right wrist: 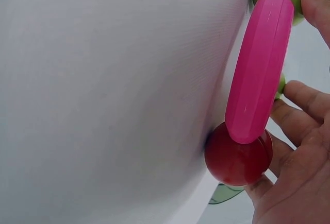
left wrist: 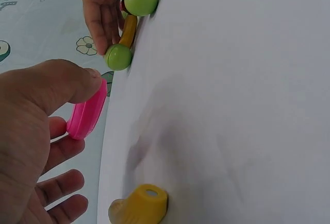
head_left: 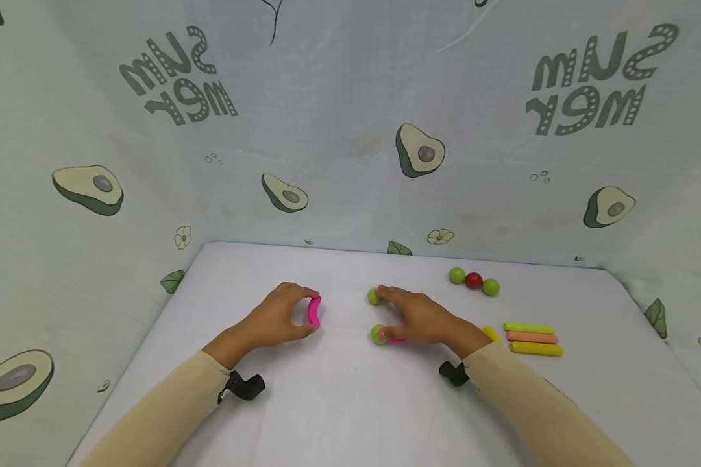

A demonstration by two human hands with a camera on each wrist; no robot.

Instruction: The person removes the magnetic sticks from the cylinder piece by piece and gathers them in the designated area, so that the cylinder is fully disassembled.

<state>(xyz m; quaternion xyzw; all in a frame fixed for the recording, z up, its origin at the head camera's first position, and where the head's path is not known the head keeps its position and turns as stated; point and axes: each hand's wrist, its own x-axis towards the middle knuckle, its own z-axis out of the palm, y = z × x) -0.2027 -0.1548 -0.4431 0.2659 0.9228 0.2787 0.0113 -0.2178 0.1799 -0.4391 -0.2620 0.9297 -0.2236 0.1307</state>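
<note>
My left hand (head_left: 274, 318) pinches a short curved pink building rod (head_left: 314, 312) between thumb and fingertips, above the white table. To its right, my right hand (head_left: 423, 316) holds a ball-and-rod piece, thumb on the near green ball (head_left: 378, 334) and fingertips at the far green ball (head_left: 375, 296). A second pink rod (right wrist: 260, 67) runs from the near green ball to a red ball (right wrist: 238, 154) in the right wrist view. A yellow rod (left wrist: 129, 31) shows by the green balls in the left wrist view. The right hand hides some joints from above.
At the back right lie a green ball (head_left: 457, 275), a red ball (head_left: 474, 281) and another green ball (head_left: 491, 287) in a row. Straight rods (head_left: 533, 338) and a yellow curved rod (head_left: 492, 335) lie right. A yellow piece (left wrist: 147, 206) sits low in the left wrist view.
</note>
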